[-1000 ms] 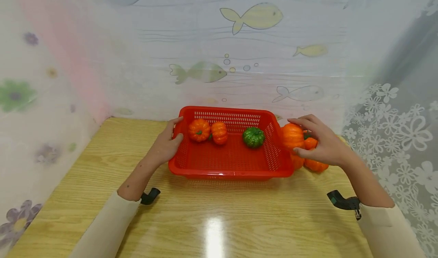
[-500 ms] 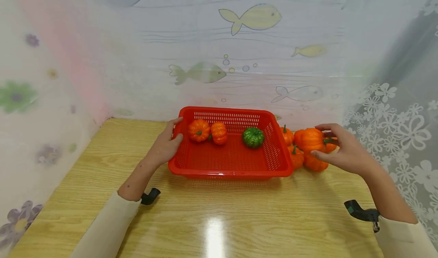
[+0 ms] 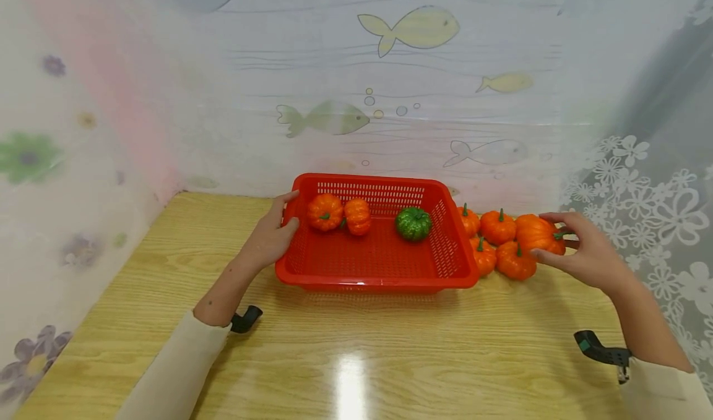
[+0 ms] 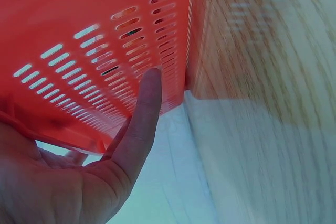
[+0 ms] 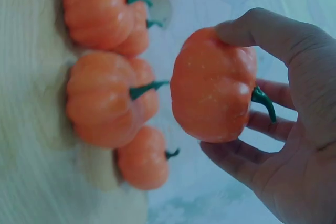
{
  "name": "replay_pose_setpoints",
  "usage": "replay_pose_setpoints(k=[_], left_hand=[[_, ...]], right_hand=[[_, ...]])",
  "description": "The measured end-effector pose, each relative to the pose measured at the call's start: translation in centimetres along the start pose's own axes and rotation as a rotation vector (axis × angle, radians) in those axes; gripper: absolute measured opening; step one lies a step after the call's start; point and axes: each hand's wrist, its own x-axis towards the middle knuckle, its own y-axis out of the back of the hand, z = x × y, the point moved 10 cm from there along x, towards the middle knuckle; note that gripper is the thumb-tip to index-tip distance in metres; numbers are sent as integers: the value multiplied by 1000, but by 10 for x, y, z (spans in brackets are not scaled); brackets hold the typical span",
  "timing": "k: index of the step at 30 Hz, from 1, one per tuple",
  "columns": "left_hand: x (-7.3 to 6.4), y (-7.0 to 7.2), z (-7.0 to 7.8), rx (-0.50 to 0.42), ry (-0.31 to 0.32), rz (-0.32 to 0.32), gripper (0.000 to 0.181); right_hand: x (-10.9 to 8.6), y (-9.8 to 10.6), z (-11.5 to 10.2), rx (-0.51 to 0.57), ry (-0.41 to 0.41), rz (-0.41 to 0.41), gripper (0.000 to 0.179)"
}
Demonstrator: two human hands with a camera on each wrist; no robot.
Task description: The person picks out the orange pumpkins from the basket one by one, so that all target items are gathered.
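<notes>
My left hand [image 3: 271,234] grips the left rim of a red plastic basket [image 3: 379,282]; in the left wrist view one finger [image 4: 142,119] lies along its slotted outer wall. Inside the basket are two orange toy pumpkins, one round [image 3: 325,212] and one on its side [image 3: 358,216], and a green pumpkin [image 3: 413,224]. Beyond the basket's right end, my right hand [image 3: 585,250] holds another orange pumpkin [image 5: 215,87] between thumb and fingertips, its green stem toward the palm. It is raised off the table, at the right end of a cluster of orange pumpkins [image 3: 515,261].
The cluster stands in two short rows close against the basket's right side, stems up. A wooden table [image 3: 390,358] carries everything. Behind it rises a curtain [image 3: 312,55] printed with fish, and a flowered one [image 3: 663,222] hangs at the right.
My right hand has carried the orange pumpkin rightward from beside the basket's rim, over the cluster, to its far right end. My left hand and the basket have stayed put.
</notes>
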Motion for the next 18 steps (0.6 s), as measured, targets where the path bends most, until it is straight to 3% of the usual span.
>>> replay_pose_setpoints(k=[9,18], left_hand=[[0,-1,0,-11,0,1,61],[0,-1,-2,-20,6,-5,62]], right_hand=[[-3,-1,41,-51,-77,3,70],[-4,-9,76,-112,-165,-79,75]])
